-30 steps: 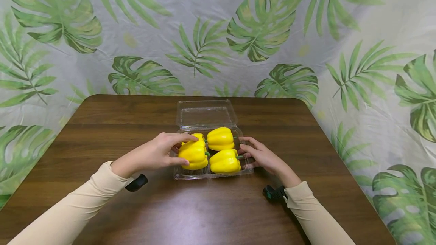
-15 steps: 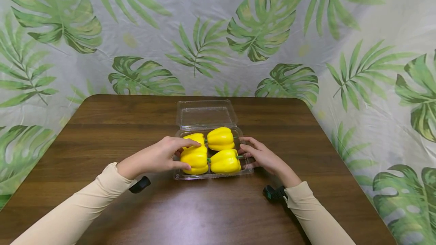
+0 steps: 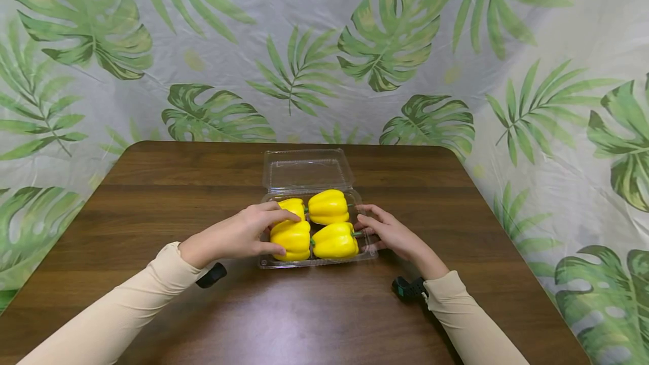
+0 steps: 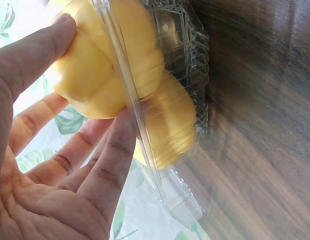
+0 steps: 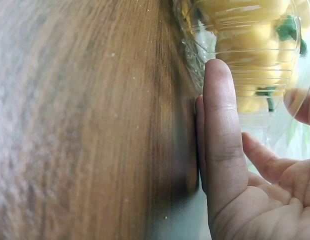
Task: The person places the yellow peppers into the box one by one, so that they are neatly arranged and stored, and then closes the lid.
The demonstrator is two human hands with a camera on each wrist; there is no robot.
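A clear plastic clamshell box (image 3: 267, 263) sits on the table with its lid open, holding several yellow bell peppers. My left hand (image 3: 230, 235) grips the front left bell pepper (image 3: 291, 244), thumb at its near side and fingers over its far side. In the left wrist view this pepper (image 4: 87, 65) stands partly above the box rim (image 4: 130, 85). The back left pepper (image 3: 293, 205) is partly hidden by my fingers. On the right lie a back pepper (image 3: 328, 207) and a front pepper (image 3: 334, 241), green stems rightward. My right hand (image 3: 392, 235) rests along the box's right side, fingers mostly straight.
The transparent lid (image 3: 307, 172) lies folded back behind the box. A brown wood-grain table (image 3: 324, 314) lies under everything, and a leaf-patterned cloth (image 3: 304, 32) hangs behind its far edge. Black wrist devices (image 3: 408, 288) sit below both wrists.
My left hand has moved slightly right and toward the near edge, lowering the front left pepper into its place in the box. The right hand has stayed still.
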